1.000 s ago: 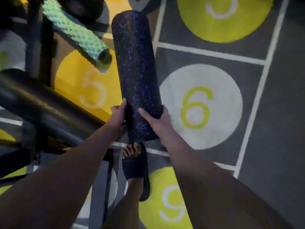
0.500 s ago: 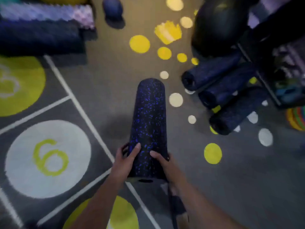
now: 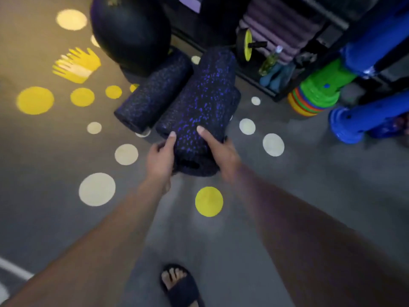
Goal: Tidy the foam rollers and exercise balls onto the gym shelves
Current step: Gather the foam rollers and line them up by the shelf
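Observation:
I hold a black foam roller with purple speckles [image 3: 199, 107] by its near end, pointing away from me toward the shelf. My left hand [image 3: 159, 159] grips its left side and my right hand [image 3: 221, 149] its right side. A second speckled roller [image 3: 155, 91] lies on the floor just to its left. Behind that one a large black exercise ball [image 3: 130, 29] rests on the floor. The black shelf unit [image 3: 254, 83] stands at the upper right.
On the low shelf are an ab wheel [image 3: 246, 44], a bottle [image 3: 269, 60] and folded purple mats [image 3: 281, 23]. Stacked coloured discs [image 3: 314, 96] and blue rollers [image 3: 365, 116] sit at the right. The grey floor carries yellow and white dots. My sandalled foot [image 3: 179, 284] is below.
I have turned from the numbered floor markings toward the shelf, carrying the roller in both hands. It now hangs over the rollers lying on the floor, which are much closer.

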